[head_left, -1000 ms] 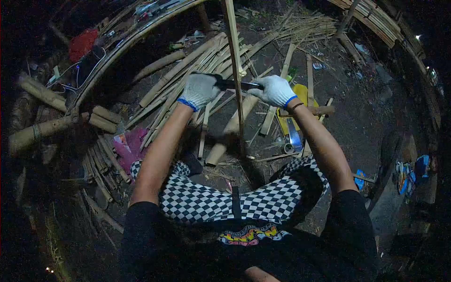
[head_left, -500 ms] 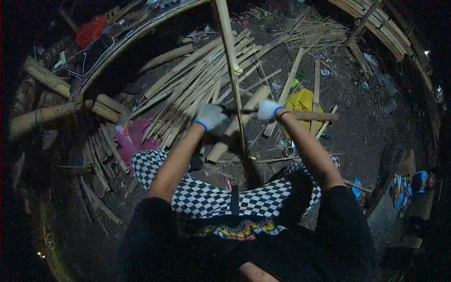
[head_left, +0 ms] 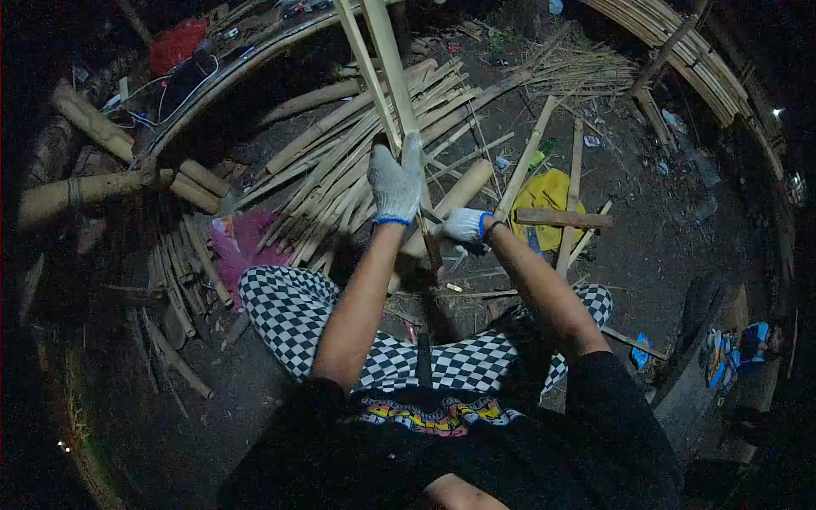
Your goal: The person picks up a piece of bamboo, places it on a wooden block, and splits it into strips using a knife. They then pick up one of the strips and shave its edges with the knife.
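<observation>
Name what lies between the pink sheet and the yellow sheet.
In the head view, loose bamboo strips and a thick bamboo piece lie between the pink sheet and yellow sheet; the left hand and right hand show over that stretch.

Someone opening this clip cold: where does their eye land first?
Probably on the black-and-white checkered trousers at lower centre. Just above, the white-gloved left hand holds a pale split strip that rises to the top edge. Right of centre, a yellow sheet stands out, crossed by a wooden piece.
</observation>
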`<state>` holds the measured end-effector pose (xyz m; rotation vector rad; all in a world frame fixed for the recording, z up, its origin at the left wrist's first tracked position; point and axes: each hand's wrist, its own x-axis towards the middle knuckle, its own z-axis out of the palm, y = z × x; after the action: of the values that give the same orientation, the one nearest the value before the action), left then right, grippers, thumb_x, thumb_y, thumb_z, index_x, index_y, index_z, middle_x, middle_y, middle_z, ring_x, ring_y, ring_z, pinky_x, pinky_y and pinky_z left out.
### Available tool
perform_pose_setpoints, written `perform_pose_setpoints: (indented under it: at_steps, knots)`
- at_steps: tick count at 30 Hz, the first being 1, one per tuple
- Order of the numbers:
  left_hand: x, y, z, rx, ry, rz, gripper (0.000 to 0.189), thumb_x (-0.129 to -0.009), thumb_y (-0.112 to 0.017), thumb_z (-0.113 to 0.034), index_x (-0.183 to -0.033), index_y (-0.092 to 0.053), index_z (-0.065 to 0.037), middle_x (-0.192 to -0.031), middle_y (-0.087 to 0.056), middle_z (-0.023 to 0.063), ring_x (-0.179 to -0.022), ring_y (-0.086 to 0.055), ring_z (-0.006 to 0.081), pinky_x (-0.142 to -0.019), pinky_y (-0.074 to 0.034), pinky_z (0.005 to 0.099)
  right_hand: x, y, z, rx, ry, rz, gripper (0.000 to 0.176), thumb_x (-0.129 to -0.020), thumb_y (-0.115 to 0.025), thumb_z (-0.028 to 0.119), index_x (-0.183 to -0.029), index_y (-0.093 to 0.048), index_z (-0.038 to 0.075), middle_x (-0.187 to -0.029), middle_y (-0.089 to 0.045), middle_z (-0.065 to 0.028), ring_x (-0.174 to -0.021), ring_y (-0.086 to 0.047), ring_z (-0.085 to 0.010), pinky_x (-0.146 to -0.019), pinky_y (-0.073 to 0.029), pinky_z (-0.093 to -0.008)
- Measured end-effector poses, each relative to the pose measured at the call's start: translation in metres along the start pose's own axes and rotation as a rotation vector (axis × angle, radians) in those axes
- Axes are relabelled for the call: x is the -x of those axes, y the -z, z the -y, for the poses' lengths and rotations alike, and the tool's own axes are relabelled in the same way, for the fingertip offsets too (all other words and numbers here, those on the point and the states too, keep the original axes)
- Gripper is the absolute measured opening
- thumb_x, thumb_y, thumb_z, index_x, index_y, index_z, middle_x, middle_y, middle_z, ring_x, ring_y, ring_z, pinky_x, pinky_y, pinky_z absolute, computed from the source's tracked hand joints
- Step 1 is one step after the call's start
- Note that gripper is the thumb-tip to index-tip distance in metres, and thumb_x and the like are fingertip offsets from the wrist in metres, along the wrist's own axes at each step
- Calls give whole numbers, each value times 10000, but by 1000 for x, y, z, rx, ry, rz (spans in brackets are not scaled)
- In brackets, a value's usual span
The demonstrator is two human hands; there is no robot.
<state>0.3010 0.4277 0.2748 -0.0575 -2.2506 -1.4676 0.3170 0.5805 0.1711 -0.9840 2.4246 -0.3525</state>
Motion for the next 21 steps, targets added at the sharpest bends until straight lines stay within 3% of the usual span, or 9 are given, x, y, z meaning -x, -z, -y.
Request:
perform_pose_setpoints:
  at_steps: [3, 5, 7, 9, 11, 12, 13, 16, 21]
  knots:
    - [-6, -17, 2, -45, -25, -48, 395, -897, -542, -367, -887, -548, 27, -786, -593, 215, -738, -586, 390, -667, -437, 457, -25, -38, -24, 380, 95, -306, 154, -762, -545, 122, -702, -652, 29, -668, -640, -170, -646, -638, -359, -563, -494, -434]
    - [-5, -31, 5, -145, -16, -64, 429, -908, -509, -387, -816, -539, 31, -739, -577, 237, -703, -571, 410, -629, -421, 470, -26, -47, -28, 407, 37, -300, 175, -768, -553, 154, -681, -655, 42, -644, -638, -159, -638, -647, -335, -548, -499, -417]
    - [-1, -41, -1, -100, -64, -114, 466, -904, -504, -411, -749, -522, 28, -687, -558, 245, -656, -550, 422, -597, -403, 486, -18, -38, -23, 189, -298, -275, 363, -872, -461, 305, -769, -662, 21, -693, -623, -232, -645, -632, -386, -584, -506, -460]
    - [-1, -54, 6, -161, -77, -178, 467, -899, -509, -416, -736, -518, 22, -624, -530, 236, -590, -531, 415, -557, -390, 485, -12, -40, -32, 294, -227, -200, 412, -859, -470, 369, -768, -665, 18, -729, -628, -238, -666, -627, -397, -611, -500, -480]
    - [-1, -62, 8, -155, -88, -155, 475, -894, -515, -420, -694, -513, 11, -565, -501, 222, -542, -527, 398, -520, -386, 470, -7, -42, -33, 116, -398, -378, 405, -857, -472, 369, -768, -666, 25, -714, -625, -235, -668, -623, -399, -632, -498, -484]
    - [-1, -66, 6, -20, -199, -225, 482, -888, -525, -415, -647, -504, 3, -520, -471, 208, -514, -531, 378, -497, -383, 465, -2, -41, -34, 316, -340, -390, 268, -798, -496, 192, -730, -680, 9, -751, -665, -187, -680, -663, -329, -604, -527, -418]
    - [0, -69, 6, -19, -195, -211, 482, -888, -525, -415, -647, -504, 3, -520, -471, 208, -514, -531, 378, -497, -383, 465, 2, -36, -38, 344, -355, -331, 258, -794, -512, 207, -766, -687, 19, -807, -673, -191, -728, -671, -319, -629, -528, -421]
    - [-2, -80, 4, -60, -89, -131, 493, -861, -567, -416, -614, -518, 9, -503, -482, 181, -506, -538, 356, -504, -400, 457, 23, 0, -37, 190, -509, -263, 236, -792, -533, 221, -808, -696, 51, -811, -675, -178, -761, -671, -329, -632, -523, -434]
    - [-12, -70, -11, 137, 46, -7, 489, -847, -582, -388, -598, -527, 30, -497, -505, 138, -488, -537, 312, -517, -418, 438, 4, -22, -38, 220, -370, -306, 395, -843, -472, 327, -717, -669, 8, -758, -647, -228, -677, -640, -378, -635, -510, -451]
